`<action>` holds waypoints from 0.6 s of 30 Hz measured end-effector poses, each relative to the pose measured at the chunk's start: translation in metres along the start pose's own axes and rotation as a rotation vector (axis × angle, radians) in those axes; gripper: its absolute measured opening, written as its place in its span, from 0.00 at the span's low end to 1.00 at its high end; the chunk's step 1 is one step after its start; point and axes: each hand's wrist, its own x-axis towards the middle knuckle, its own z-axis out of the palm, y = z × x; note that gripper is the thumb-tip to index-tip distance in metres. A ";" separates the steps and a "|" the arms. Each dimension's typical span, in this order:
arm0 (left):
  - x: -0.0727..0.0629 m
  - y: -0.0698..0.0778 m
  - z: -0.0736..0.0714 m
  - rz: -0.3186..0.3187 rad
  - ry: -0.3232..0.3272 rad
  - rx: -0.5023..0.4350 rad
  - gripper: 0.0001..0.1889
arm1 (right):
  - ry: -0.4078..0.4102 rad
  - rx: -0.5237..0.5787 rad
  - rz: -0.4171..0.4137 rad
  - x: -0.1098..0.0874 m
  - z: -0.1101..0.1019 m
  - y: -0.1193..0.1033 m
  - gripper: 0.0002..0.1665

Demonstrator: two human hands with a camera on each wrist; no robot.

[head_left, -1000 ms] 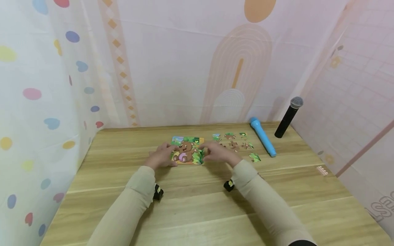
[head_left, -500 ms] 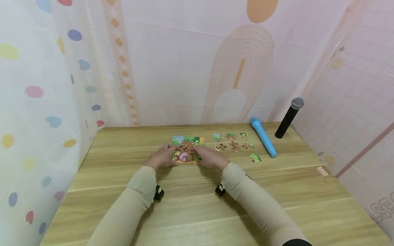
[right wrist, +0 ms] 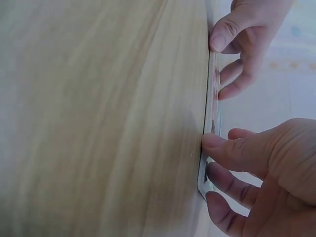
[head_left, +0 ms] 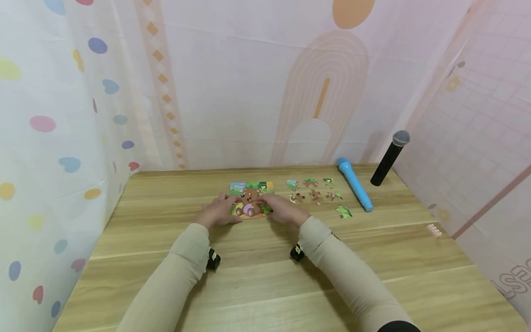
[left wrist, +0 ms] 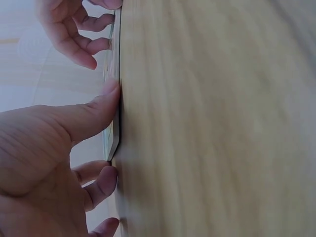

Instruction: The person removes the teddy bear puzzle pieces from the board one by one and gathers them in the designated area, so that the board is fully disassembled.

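Note:
A flat jigsaw puzzle with a brown bear picture lies on the wooden table between both hands. My left hand holds its left side. In the left wrist view, the left thumb presses the near edge and the fingers curl at the corner. My right hand grips the right side, covering part of the picture. The right wrist view shows the right thumb at the near edge of the puzzle, with fingers curled around its corner.
Several loose puzzle pieces lie right of the puzzle, one green piece nearer. Beyond them lies a blue microphone, and a black microphone stands tilted near the right wall. Patterned cloth hangs behind the table.
My right hand has moved left onto the puzzle's right side. The puzzle has shifted slightly away and left, while my left hand has stayed at its left side.

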 end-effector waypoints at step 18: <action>0.000 0.008 0.000 -0.048 0.008 0.042 0.36 | -0.034 -0.043 -0.035 0.011 -0.002 0.007 0.34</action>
